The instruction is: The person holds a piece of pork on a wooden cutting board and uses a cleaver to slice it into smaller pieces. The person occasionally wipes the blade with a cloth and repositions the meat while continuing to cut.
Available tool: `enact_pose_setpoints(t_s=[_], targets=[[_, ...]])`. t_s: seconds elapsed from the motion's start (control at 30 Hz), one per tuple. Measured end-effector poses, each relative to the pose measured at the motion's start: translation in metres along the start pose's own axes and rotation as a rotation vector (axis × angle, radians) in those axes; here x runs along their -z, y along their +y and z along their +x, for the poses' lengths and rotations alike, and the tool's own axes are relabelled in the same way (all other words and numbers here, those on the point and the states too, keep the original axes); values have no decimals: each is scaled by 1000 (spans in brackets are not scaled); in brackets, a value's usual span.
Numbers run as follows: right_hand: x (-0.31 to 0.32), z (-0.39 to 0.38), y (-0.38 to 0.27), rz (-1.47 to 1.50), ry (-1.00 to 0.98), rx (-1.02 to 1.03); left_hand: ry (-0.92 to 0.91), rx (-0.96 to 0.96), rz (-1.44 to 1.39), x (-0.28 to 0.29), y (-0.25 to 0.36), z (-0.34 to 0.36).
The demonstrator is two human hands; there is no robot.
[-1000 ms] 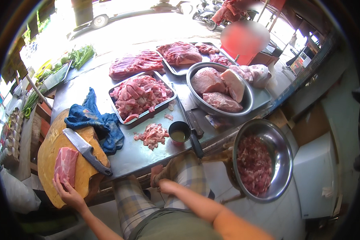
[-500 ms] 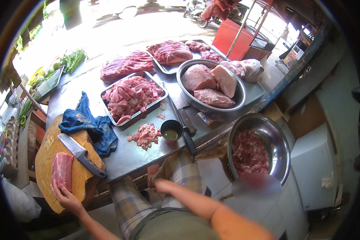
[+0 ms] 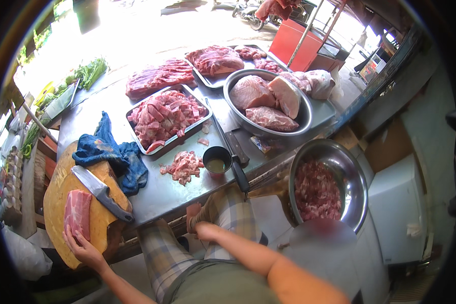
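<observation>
A pale pink slab of meat (image 3: 78, 215) lies on a thick round wooden chopping block (image 3: 55, 200) at the left. My left hand (image 3: 84, 249) rests on its near end, fingers stretched out over it. Beside the slab, a large knife (image 3: 97, 188) with a dark handle lies flat on the block, touched by neither hand. A crumpled blue cloth (image 3: 106, 152) drapes over the block's far edge. My right hand (image 3: 205, 231) is low in the middle, against my bent leg in checked trousers; its fingers are hidden.
A metal table holds a tray of cut meat (image 3: 166, 119), meat scraps (image 3: 182, 167), a dark long-handled pot (image 3: 218, 161), a second knife (image 3: 236, 147) and a steel bowl (image 3: 304, 120) of large meat pieces. Another steel bowl (image 3: 357, 177) with chopped meat stands lower right, near a white box (image 3: 397, 213).
The whole view has shifted very slightly. Both hands, the meat slab and the knife keep their places.
</observation>
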State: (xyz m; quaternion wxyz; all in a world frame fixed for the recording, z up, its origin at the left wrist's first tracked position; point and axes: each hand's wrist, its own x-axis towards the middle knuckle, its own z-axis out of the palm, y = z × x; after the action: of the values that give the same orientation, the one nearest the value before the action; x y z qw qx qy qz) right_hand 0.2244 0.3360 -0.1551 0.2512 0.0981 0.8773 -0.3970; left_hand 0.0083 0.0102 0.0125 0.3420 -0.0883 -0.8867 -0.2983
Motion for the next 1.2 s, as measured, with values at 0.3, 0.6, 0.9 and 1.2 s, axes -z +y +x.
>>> enact_pose_setpoints(t_s=[0.3, 0.6, 0.9, 1.2], targets=[[2, 4, -3, -28, -43, -21, 4, 19, 38, -5, -11, -1], [1, 1, 2, 34, -20, 23, 14, 16, 23, -7, -17, -3], [-6, 6, 8, 41, 29, 41, 9, 47, 22, -7, -15, -4], [-7, 6, 11, 26, 21, 54, 12, 56, 17, -7, -14, -4]])
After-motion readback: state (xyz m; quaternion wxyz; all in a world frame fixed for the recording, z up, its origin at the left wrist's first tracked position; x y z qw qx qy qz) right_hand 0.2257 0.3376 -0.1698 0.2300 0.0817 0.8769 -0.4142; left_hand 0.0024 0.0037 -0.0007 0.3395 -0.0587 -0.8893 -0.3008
